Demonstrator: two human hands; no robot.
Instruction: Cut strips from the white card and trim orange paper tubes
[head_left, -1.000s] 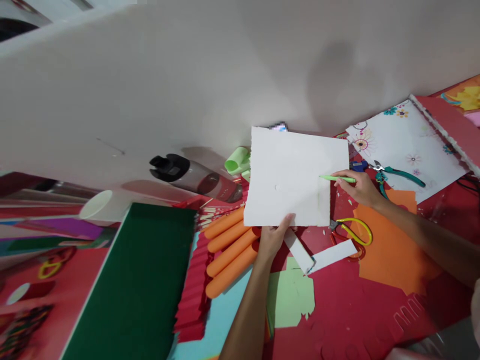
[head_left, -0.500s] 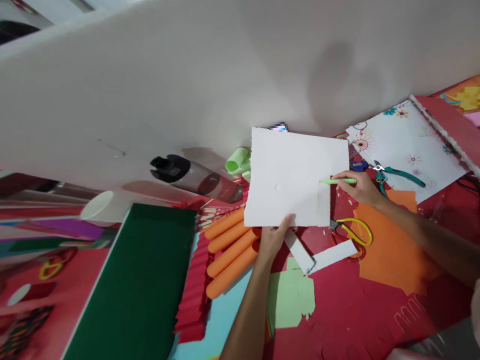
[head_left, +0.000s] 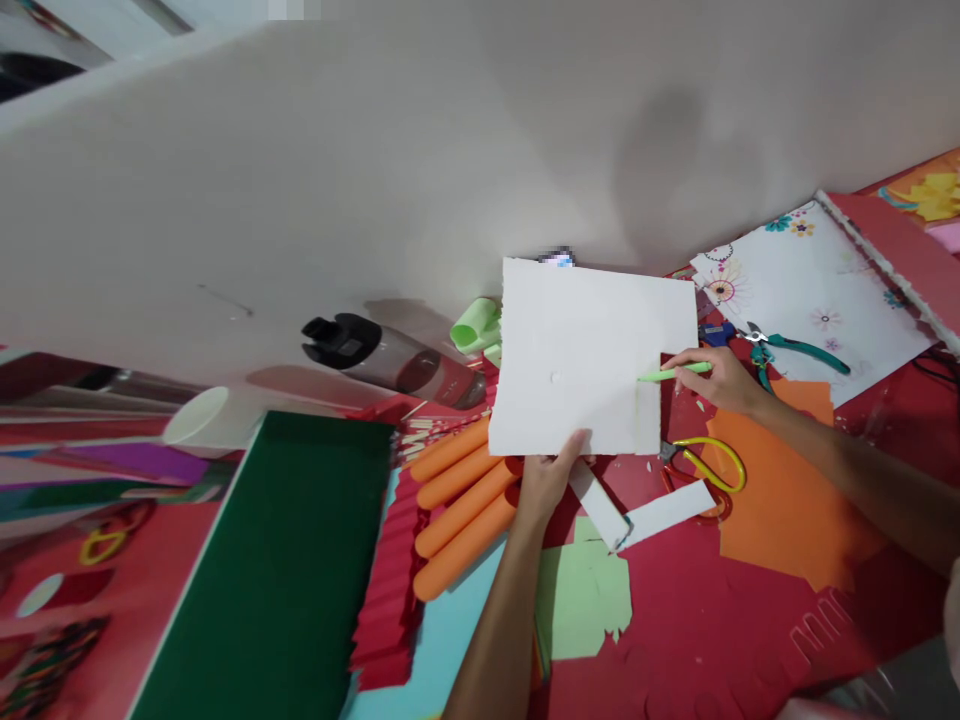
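Note:
My left hand [head_left: 551, 475] grips the lower edge of a white board [head_left: 577, 350], thumb on its face and the other fingers hidden behind it. The board has rough edges, a step cut into its right side and a small pale speck. In my right hand [head_left: 716, 378], pinched between the fingers, is a slim light green pen-shaped tool [head_left: 686, 371]. Its tip touches the board by the top of the narrow right-hand strip, where a faint line runs down. Below that hand lie scissors [head_left: 716, 455] with yellow and red handles, beside white strips [head_left: 667, 515].
Orange paper rolls [head_left: 461, 525] and a green box [head_left: 277, 560] are on the left. A dark-capped bottle [head_left: 390, 358] stands by the wall. Teal-handled pliers [head_left: 806, 352] rest on flowered paper [head_left: 847, 290]. Orange sheets [head_left: 772, 500] and green paper [head_left: 589, 595] lie on the red table [head_left: 660, 610].
The tool's tip has slid slightly down along the strip, and the tool has tilted a little. My left hand and the board have stayed nearly still.

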